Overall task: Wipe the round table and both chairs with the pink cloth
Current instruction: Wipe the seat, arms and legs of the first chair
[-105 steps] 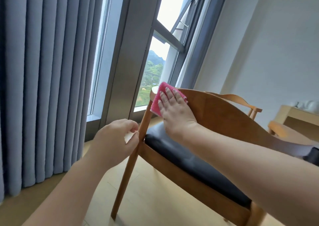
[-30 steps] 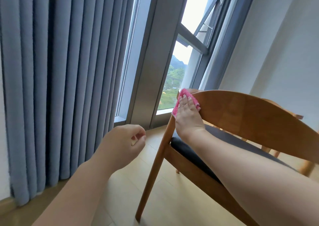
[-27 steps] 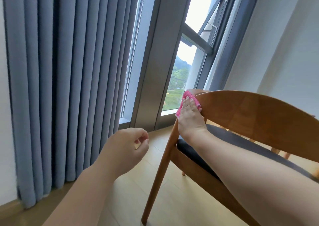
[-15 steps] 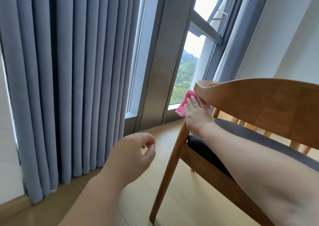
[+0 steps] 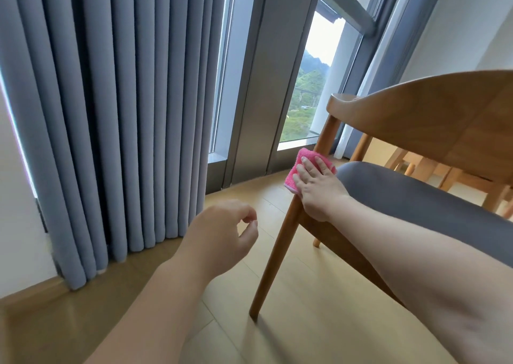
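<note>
A wooden chair (image 5: pixel 433 113) with a curved backrest and a dark grey seat cushion (image 5: pixel 410 194) fills the right side. My right hand (image 5: pixel 316 188) presses the pink cloth (image 5: pixel 299 166) flat against the chair's rear leg post, just beside the cushion's corner, with its fingers straight over the cloth. My left hand (image 5: pixel 222 236) hovers in the air to the left of the chair leg, fingers loosely curled, holding nothing. The round table is out of view.
Grey-blue curtains (image 5: pixel 111 113) hang at the left down to the wooden floor (image 5: pixel 305 322). A tall window with a grey frame (image 5: pixel 266 86) stands behind the chair. Legs of further wooden furniture (image 5: pixel 416 166) show beyond the seat.
My right hand slid the pink cloth from the end of the backrest down the leg post to seat level. The view dropped lower. My left hand stayed idle.
</note>
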A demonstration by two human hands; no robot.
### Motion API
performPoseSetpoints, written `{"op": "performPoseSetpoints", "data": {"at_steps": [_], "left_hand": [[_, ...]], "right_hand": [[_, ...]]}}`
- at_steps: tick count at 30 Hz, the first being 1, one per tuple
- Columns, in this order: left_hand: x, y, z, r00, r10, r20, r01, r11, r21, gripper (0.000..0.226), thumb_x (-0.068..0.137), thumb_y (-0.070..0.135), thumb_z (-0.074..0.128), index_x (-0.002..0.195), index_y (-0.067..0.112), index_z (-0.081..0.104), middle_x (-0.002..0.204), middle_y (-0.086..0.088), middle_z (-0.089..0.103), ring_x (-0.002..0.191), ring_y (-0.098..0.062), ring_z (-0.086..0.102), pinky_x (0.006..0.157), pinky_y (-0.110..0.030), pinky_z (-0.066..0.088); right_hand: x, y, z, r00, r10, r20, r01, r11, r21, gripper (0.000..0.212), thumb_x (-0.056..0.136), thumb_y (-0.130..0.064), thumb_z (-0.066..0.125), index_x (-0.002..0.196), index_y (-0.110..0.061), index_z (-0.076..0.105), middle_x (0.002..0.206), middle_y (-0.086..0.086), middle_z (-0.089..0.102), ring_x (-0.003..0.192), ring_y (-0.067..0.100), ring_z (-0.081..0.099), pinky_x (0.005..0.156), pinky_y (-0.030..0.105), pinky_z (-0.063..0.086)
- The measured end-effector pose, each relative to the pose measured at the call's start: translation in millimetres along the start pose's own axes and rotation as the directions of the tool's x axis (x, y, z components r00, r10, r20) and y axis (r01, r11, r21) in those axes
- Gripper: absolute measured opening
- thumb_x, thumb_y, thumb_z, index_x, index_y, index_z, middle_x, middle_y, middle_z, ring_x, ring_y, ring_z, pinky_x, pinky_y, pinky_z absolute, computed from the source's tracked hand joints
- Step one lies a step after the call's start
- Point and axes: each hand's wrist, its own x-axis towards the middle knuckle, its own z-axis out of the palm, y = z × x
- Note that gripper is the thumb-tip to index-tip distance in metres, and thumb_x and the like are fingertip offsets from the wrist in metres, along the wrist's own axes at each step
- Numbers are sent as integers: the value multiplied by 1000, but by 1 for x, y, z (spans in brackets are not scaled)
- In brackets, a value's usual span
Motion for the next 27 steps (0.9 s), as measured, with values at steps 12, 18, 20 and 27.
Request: {"op": "performPoseSetpoints", "data": {"at_steps": [12,18,20,27], "left_hand": [[-3,-8,11,999,-13,37,14,999,-34,15,91,27,54,99,25,67,87,14,60,79,-3,57,66,-11,47],[2,-8,10,1000,-9,4,9,999,-49,13,90,27,54,95,28,66,83,18,57,77,-2,55,68,-22,53],[3,-9,10,1000,-13,4,13,998,-53,13,89,28,53,94,29,65,81,20,56,76,0,55,68,-22,53],[2,-12,14,1000,-10,18,11,997,-71,12,89,29,55,94,29,66,81,20,57,78,0,56,69,-22,54]], "right_hand": [[-14,-58,40,986,-78,146,90,993,-78,62,100,-38,33,153,-15,10,161,10,-1,146,32,-16,103,49,-26],[-2,-22,2,997,-15,69,19,998,-57,58,101,-35,28,154,-14,15,162,8,4,148,27,-10,107,42,-22],[5,-5,-16,998,50,47,-48,997,-54,57,101,-30,24,154,-13,14,162,9,2,148,26,-9,110,40,-22],[19,33,-48,981,193,10,-192,981,-19,59,96,-21,24,154,-13,13,162,8,-2,147,25,-13,112,43,-19]]}}
